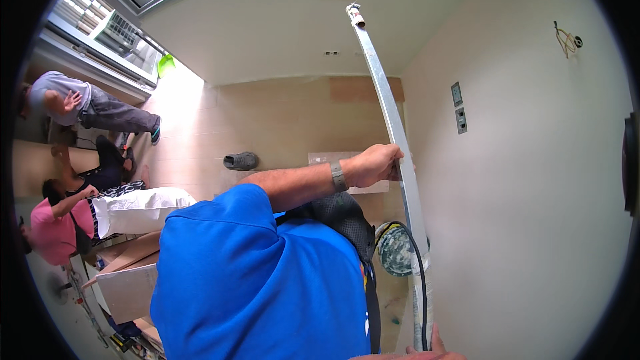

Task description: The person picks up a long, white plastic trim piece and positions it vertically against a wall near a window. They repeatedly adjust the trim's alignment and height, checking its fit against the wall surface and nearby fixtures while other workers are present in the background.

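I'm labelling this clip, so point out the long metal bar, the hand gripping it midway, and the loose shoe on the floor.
long metal bar (381, 83), head view, upper stretch of the bar.
left hand (379, 164), head view, back of the hand.
loose shoe (241, 161), head view, top of the shoe.

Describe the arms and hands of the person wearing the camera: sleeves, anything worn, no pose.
The upper arm wears a bright blue short sleeve; the forearm beyond it is bare. A grey band, like a watch strap or bracelet, circles that wrist. The hand past it has no glove. The other hand, at the lower edge, is also bare; only part of it shows.
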`<state>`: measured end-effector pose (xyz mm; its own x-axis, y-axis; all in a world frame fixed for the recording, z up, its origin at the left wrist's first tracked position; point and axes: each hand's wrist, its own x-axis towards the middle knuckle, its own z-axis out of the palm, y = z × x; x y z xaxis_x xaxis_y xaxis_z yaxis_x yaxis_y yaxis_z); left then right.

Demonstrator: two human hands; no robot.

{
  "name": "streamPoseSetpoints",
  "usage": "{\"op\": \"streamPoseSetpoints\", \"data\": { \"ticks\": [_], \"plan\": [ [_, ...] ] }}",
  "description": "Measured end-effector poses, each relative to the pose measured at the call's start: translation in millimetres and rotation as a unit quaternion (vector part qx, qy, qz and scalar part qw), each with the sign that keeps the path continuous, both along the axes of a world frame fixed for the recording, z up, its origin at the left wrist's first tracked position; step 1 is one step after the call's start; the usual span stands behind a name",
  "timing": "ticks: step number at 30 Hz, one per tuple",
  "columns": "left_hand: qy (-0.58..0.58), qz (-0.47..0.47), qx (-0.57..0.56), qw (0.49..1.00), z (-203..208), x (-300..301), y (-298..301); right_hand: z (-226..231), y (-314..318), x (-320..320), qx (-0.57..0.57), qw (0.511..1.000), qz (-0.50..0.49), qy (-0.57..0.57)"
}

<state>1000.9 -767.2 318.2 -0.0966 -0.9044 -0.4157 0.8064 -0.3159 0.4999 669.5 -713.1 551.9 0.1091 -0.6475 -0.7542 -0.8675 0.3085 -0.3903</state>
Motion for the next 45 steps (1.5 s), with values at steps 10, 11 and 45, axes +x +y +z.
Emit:
{"op": "streamPoseSetpoints", "data": {
  "ticks": [10, 11, 45],
  "plan": [
    [-0.072, 0.017, -0.02, 0.997, 13.4, -33.1, 10.7, -58.5, 47.4, -89.3, -0.117, 0.984, 0.105, -0.078],
    [-0.074, 0.018, -0.023, 0.997, 12.5, -35.0, 12.8, -63.3, 50.5, -94.6, -0.122, 0.983, 0.107, -0.085],
    [-0.036, 0.081, 0.205, 0.975, -175.1, 48.0, -14.1, -169.4, 8.9, 34.3, -0.125, 0.973, 0.189, -0.037]
  ]
}}
